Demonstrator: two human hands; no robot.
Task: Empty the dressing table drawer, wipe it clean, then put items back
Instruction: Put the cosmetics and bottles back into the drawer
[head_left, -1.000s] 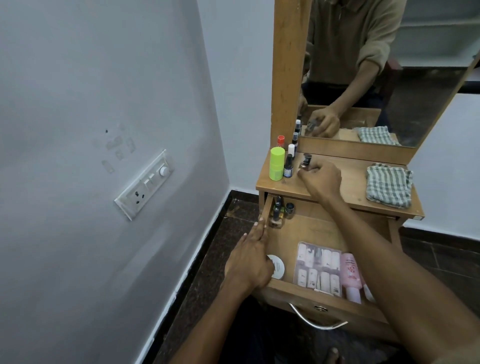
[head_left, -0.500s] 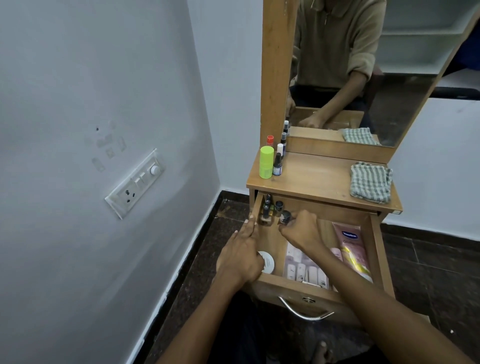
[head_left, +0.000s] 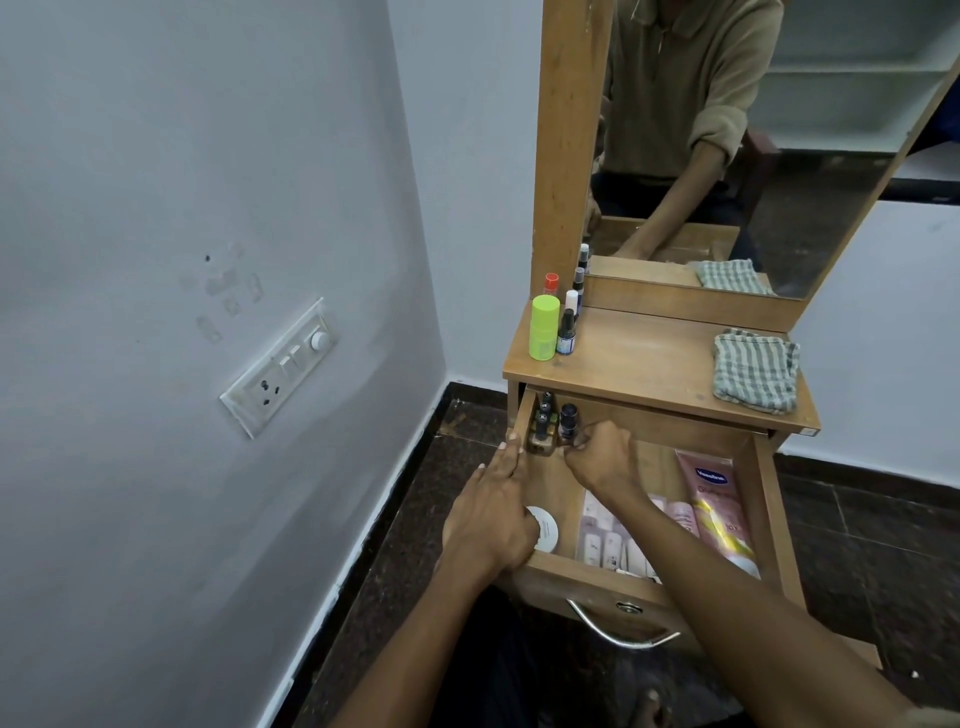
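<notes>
Head view, striped cloth (head_left: 756, 370) on tabletop (head_left: 639, 353), green bottle (head_left: 543, 328) left

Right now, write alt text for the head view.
A person's right hand reaches among small bottles at the back-left of an open wooden drawer, while the left hand rests on its left edge. A green bottle and striped cloth sit above.
</notes>
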